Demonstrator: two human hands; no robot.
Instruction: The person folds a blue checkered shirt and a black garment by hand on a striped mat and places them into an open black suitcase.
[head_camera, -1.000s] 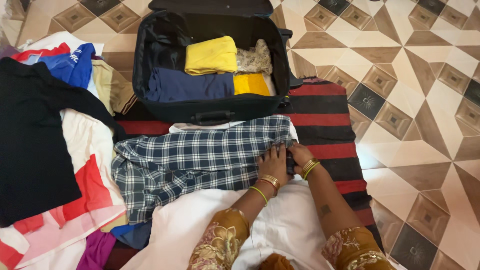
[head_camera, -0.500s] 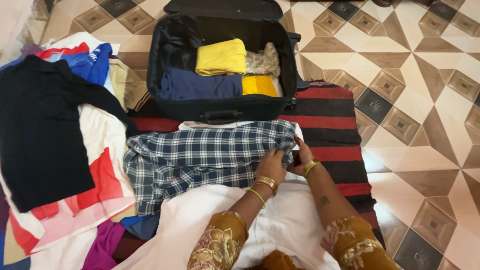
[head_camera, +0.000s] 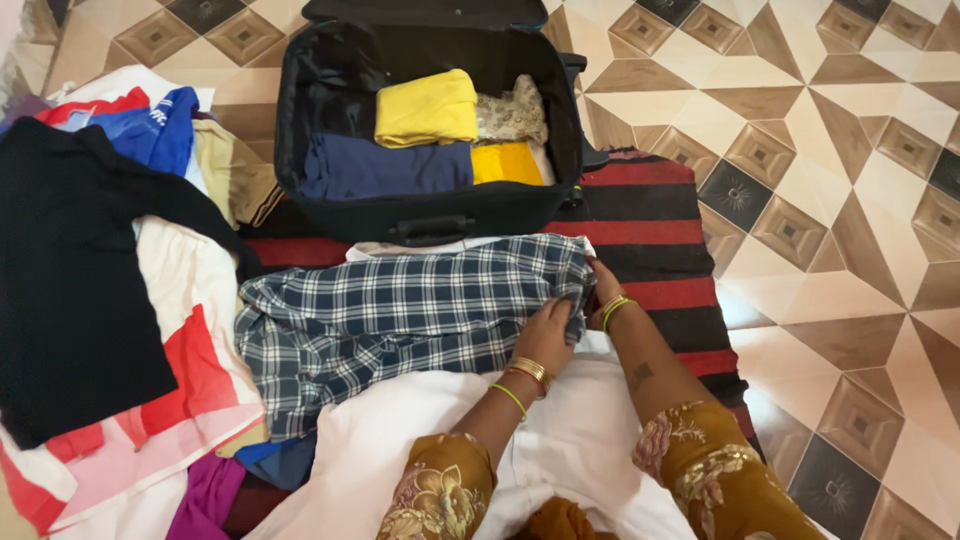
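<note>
Nearest the camera, two forearms in mustard floral sleeves reach forward over a plain white cloth (head_camera: 560, 440) spread across the lap. The left hand (head_camera: 545, 332), with gold bangles and a thin green band at the wrist, lies palm down with fingers together on the right edge of a navy-and-white checked cotton shirt (head_camera: 400, 310). The right hand (head_camera: 603, 290) pinches the same edge from the outside; its fingertips are tucked under the fabric, so how tightly they close cannot be told. The shirt lies flat on a red-and-black striped woven mat (head_camera: 660, 215), between the lap and the suitcase.

To the left, a loose pile holds a black long-sleeved garment (head_camera: 70, 280), a red-and-white cloth (head_camera: 190, 380), a purple piece (head_camera: 205, 495) cut off by the lower frame edge, and a blue top (head_camera: 150, 130) partly buried.

Beyond the shirt stands an open black soft-sided suitcase (head_camera: 320, 90), its handle facing the person. Inside lie a folded navy garment (head_camera: 385, 165), a folded yellow garment (head_camera: 425, 107) partly resting on it, a smaller amber-yellow fold (head_camera: 505, 162) and a crumpled pale floral cloth (head_camera: 510, 112). The lid (head_camera: 425, 10) is cropped by the top edge. Patterned brown-and-cream floor tiles (head_camera: 840, 180) surround everything.
</note>
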